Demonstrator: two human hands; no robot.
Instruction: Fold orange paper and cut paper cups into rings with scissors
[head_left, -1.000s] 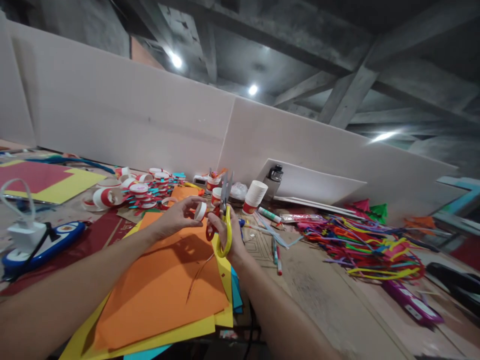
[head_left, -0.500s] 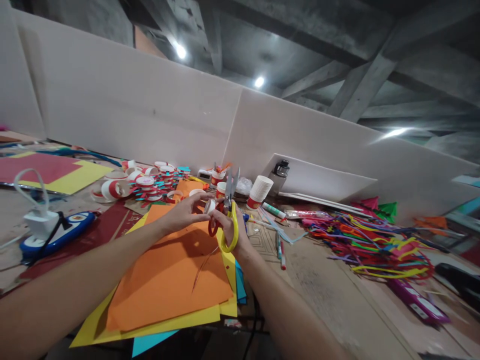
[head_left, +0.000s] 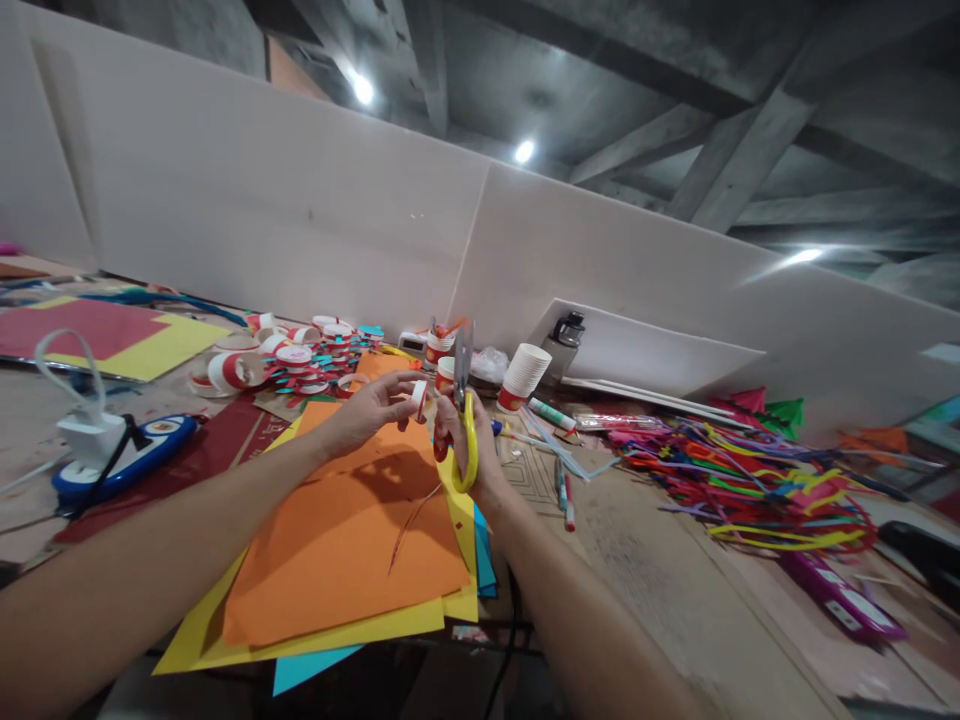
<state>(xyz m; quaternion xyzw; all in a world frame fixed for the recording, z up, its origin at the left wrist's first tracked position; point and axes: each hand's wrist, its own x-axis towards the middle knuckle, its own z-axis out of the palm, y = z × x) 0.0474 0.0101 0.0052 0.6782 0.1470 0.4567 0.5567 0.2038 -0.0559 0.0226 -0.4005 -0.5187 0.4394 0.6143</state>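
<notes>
My left hand (head_left: 371, 408) pinches the cut-down bottom of a paper cup (head_left: 419, 399), white with a red edge, above the orange paper. Just to its right, my right hand (head_left: 486, 455) grips scissors (head_left: 463, 362) by their yellow and red handles. The blades point upward and look nearly closed, apart from the cup piece. Below both hands, orange sheets (head_left: 337, 570) lie on yellow paper (head_left: 405, 622) and blue paper (head_left: 307, 668). Behind the scissors stands a red and white paper cup (head_left: 444, 372), partly hidden.
Cut cup rings (head_left: 229, 372) and stacked cup pieces with blue and red strips (head_left: 300, 375) crowd the left rear. Stacked paper cups (head_left: 525, 375), a bottle (head_left: 564, 348) and colourful pipe cleaners (head_left: 735, 470) are on the right. A blue-white power strip (head_left: 131, 465) sits left.
My left hand has drawn the cup piece slightly left, away from my right hand, and turned it more upright. The scissor blades have come closer together.
</notes>
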